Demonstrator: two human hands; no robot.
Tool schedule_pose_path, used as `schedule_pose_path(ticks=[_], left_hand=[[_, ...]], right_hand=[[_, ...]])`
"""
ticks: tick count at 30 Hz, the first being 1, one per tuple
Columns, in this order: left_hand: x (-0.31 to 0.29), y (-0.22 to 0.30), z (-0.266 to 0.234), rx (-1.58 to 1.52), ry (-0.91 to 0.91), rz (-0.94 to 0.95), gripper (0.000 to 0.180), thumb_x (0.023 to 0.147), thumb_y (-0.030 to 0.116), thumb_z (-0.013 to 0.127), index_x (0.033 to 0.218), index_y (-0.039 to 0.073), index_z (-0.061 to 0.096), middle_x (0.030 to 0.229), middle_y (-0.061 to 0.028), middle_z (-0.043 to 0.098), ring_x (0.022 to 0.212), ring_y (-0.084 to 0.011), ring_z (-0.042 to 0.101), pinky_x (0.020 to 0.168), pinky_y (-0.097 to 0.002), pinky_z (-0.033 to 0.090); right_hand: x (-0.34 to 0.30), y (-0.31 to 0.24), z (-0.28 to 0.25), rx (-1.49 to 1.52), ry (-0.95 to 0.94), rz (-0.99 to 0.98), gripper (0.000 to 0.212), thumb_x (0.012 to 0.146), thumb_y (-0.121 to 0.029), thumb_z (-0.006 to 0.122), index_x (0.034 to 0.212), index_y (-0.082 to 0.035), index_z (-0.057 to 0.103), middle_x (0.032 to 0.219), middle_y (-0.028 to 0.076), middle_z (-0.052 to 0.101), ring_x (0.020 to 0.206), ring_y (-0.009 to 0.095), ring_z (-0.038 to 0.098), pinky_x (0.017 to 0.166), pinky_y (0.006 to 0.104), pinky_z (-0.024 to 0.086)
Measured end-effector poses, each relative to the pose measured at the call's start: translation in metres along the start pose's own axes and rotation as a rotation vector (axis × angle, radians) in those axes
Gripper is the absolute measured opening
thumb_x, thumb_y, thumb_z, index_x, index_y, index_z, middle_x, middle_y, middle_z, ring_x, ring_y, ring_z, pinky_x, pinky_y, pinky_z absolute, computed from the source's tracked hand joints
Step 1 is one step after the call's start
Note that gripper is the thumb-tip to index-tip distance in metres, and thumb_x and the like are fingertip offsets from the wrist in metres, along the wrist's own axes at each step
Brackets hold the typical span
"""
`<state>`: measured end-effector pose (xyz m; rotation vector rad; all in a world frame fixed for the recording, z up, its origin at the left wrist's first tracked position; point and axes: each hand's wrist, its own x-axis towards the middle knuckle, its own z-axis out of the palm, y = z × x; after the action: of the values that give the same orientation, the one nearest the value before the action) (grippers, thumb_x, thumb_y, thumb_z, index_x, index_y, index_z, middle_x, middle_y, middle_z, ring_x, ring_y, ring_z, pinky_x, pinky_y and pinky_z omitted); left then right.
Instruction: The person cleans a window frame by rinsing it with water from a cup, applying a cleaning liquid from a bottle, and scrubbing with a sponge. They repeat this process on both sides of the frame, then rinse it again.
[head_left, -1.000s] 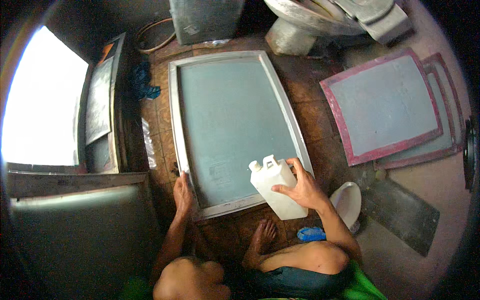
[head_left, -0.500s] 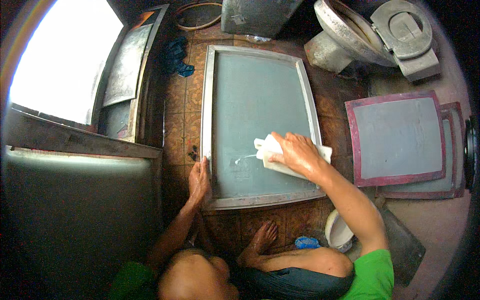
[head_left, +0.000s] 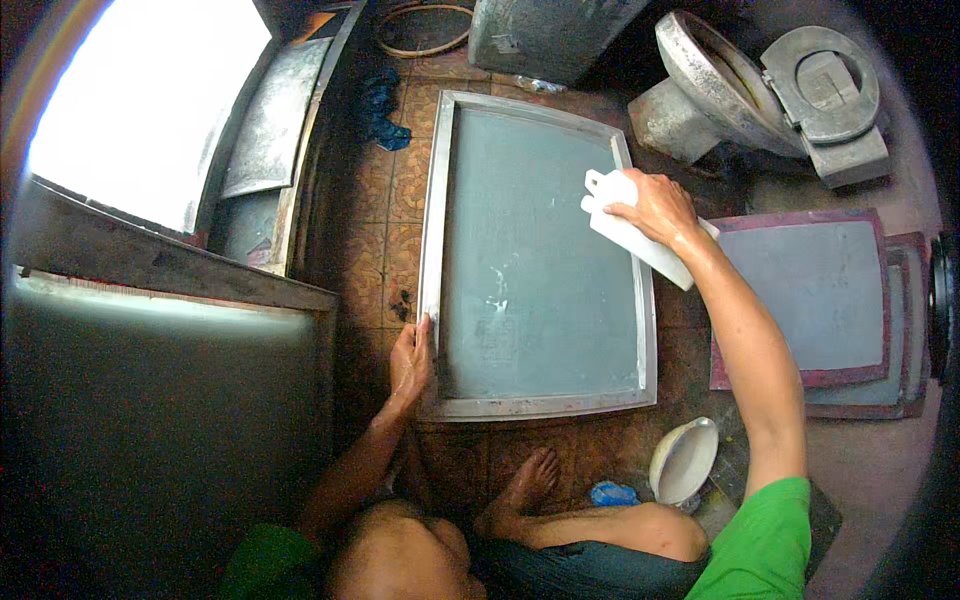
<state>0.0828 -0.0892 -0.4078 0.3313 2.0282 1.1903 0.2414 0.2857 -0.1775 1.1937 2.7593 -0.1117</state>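
Observation:
A large screen-printing frame (head_left: pixel 436 230) with a pale metal border and grey-green mesh lies on the tiled floor before me. My left hand (head_left: pixel 408 365) grips its left edge near the lower corner. Held in my right hand (head_left: pixel 657 208) is a white plastic bottle (head_left: pixel 660 262), tilted over the frame's right side, its narrow end toward the mesh. White liquid (head_left: pixel 499 290) lies in a streaky patch left of the mesh's middle, with small specks higher up. The palm side of my right hand is hidden.
Red-bordered screens (head_left: pixel 800 290) lean stacked at right, near a toilet bowl (head_left: pixel 710 80) and a grey toilet seat (head_left: pixel 825 85). A white basin (head_left: pixel 684 462) and blue scrap (head_left: pixel 613 494) lie near my foot (head_left: pixel 525 485). Dark blue cloth (head_left: pixel 383 115) sits left of the frame.
My right hand has moved the bottle up and right, toward the frame's right edge. The liquid on the mesh has spread into more streaks. My left hand keeps its hold; the view has shifted slightly.

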Motion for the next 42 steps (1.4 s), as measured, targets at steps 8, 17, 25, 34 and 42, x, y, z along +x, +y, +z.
schedule_pose_path(ticks=[8,17,25,34,42], left_hand=[[0.0,-0.01,-0.009,0.023,0.034,0.046,0.061,0.11,0.055,0.05,0.087,0.0,0.061,0.076,-0.0105,0.057,0.075,-0.0187,0.053,0.071,-0.04,0.046],[0.009,-0.021,0.006,0.052,0.007,0.059,0.063,0.107,0.064,0.047,0.086,0.006,0.064,0.075,-0.0033,0.058,0.071,-0.0155,0.054,0.064,-0.035,0.046],[0.006,-0.016,-0.005,0.047,0.078,0.114,0.061,0.107,0.063,0.05,0.084,0.008,0.063,0.074,-0.0003,0.053,0.068,-0.0141,0.05,0.064,-0.0346,0.043],[-0.001,-0.013,-0.006,0.001,0.034,0.073,0.06,0.109,0.056,0.05,0.085,0.002,0.061,0.074,-0.005,0.054,0.073,-0.0176,0.051,0.069,-0.0381,0.044],[0.006,-0.019,-0.002,-0.008,0.033,0.045,0.058,0.109,0.056,0.052,0.089,0.002,0.065,0.074,-0.0056,0.057,0.075,-0.0173,0.054,0.07,-0.0381,0.046]], right_hand=[[-0.156,0.017,-0.04,0.29,-0.045,0.109,0.065,0.09,-0.032,0.081,0.144,-0.002,0.06,0.125,0.026,0.072,0.115,0.04,0.072,0.101,0.0448,0.054],[-0.135,0.0,0.048,0.02,-0.114,0.176,0.075,0.084,-0.04,0.085,0.146,-0.008,0.059,0.116,0.027,0.072,0.11,0.045,0.069,0.096,0.0495,0.054],[-0.155,-0.022,-0.074,0.186,0.001,0.124,0.072,0.081,-0.04,0.086,0.142,-0.009,0.063,0.108,0.023,0.074,0.101,0.041,0.072,0.089,0.0487,0.056],[-0.119,-0.046,-0.073,0.05,-0.089,0.034,0.072,0.078,-0.039,0.087,0.141,-0.011,0.065,0.111,0.021,0.076,0.099,0.039,0.074,0.087,0.0486,0.057],[-0.097,-0.048,-0.006,-0.063,-0.123,0.011,0.068,0.082,-0.043,0.083,0.141,-0.016,0.065,0.108,0.022,0.075,0.099,0.04,0.073,0.086,0.048,0.057]])
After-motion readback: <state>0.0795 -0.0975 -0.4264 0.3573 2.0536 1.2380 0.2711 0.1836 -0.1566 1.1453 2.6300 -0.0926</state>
